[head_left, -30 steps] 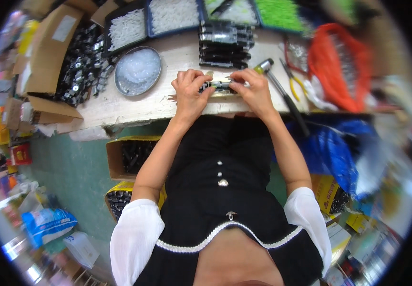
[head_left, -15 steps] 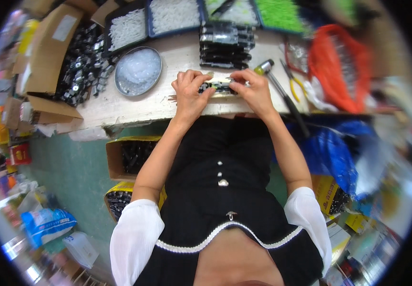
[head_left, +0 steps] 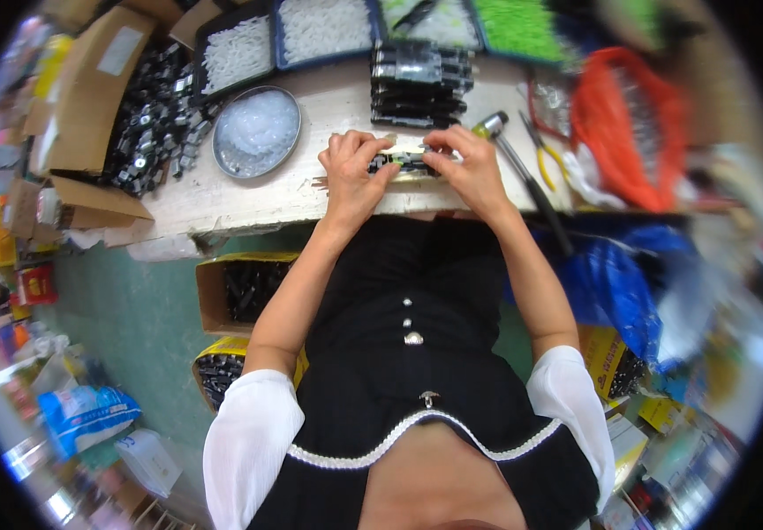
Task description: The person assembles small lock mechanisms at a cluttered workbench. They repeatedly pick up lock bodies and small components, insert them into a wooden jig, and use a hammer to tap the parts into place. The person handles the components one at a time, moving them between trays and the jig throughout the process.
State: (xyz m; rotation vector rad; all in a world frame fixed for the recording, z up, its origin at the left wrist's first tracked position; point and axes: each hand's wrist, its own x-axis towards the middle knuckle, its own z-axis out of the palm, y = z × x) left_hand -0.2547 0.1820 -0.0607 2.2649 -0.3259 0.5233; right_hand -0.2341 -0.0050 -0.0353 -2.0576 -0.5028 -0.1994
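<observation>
Dark assembly (head_left: 406, 162) in a narrow thumb-and-finger pinch between left hand (head_left: 351, 171) and right hand (head_left: 470, 170), both nearly closed.

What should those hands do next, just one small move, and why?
Perhaps a gentle press with the right hand on the small dark piece: its fingertips are at the right end, while the left hand holds the left.

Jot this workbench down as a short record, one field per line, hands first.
Left hand: at the left end of a small dark piece
Right hand: at its right end
Beyond hands: stack of black pieces
Left of hands: round metal dish with whitish, translucent contents
Right of hands: hammer, yellow-handled tool, orange-red bag
Back: bright green pieces
</observation>
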